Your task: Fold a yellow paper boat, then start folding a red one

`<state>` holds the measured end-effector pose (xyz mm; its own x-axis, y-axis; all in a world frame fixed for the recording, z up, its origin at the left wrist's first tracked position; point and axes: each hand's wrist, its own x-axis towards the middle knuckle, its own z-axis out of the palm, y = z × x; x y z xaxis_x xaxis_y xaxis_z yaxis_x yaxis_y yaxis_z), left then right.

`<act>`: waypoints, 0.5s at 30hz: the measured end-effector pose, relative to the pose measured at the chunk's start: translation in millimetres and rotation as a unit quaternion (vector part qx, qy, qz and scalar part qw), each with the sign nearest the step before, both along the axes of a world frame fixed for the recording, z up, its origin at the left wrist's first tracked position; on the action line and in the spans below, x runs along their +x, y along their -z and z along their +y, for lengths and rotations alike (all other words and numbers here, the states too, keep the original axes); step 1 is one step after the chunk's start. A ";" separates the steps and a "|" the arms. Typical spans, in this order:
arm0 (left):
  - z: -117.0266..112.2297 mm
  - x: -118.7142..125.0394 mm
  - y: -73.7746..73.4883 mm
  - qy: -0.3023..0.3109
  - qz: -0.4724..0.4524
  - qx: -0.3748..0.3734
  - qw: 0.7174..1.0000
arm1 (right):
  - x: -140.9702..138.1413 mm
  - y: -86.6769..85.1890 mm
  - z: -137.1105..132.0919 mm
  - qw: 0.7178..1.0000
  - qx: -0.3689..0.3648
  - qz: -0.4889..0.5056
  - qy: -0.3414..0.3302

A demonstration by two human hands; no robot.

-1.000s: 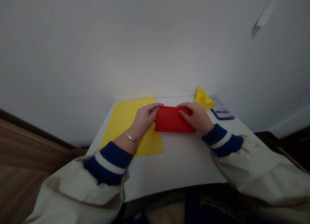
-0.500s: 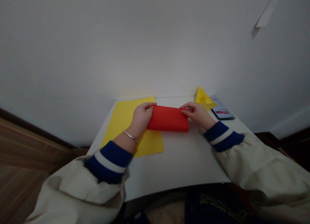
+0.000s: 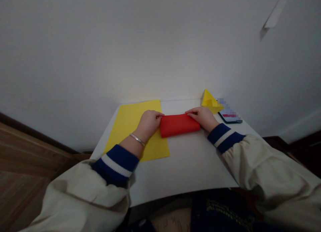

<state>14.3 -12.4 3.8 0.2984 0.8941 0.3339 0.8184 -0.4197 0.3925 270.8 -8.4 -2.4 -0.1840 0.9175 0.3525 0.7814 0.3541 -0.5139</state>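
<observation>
A sheet of red paper, doubled over with a rounded edge toward me, spans the gap between my two hands. My left hand pinches its far left corner, thumb against fingers. At the far edge on the right, my right hand pinches the red paper in the same way. Beneath my left hand and wrist lies a flat yellow sheet of paper, and the red paper's left end overlaps its right edge.
Behind my right hand stands a folded yellow paper shape. A phone with a partly blurred screen lies beside it. The white table meets a wall at its far side. Wooden furniture is at the left.
The red paper has shifted slightly right and tilted, its right end now nearer the far side than its left. Both hands keep their pinch on its far edge.
</observation>
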 end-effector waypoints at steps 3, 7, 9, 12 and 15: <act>1.4 -0.4 1.5 0.010 0.077 0.027 0.997 | 0.2 0.1 3.1 0.999 0.013 -0.041 -0.014; -1.2 0.5 -0.7 0.035 0.144 0.049 0.988 | 2.0 2.9 8.3 0.997 0.023 -0.066 -0.025; -4.4 1.1 -3.1 0.042 0.158 0.056 0.985 | 2.8 3.9 10.0 0.997 0.026 -0.068 -0.033; -8.3 1.7 -5.0 0.035 0.155 0.065 0.985 | 3.2 4.7 10.9 0.997 0.025 -0.067 -0.034; -7.6 2.2 -4.0 0.048 0.161 0.078 0.983 | 3.2 5.4 11.0 0.998 0.017 -0.059 -0.034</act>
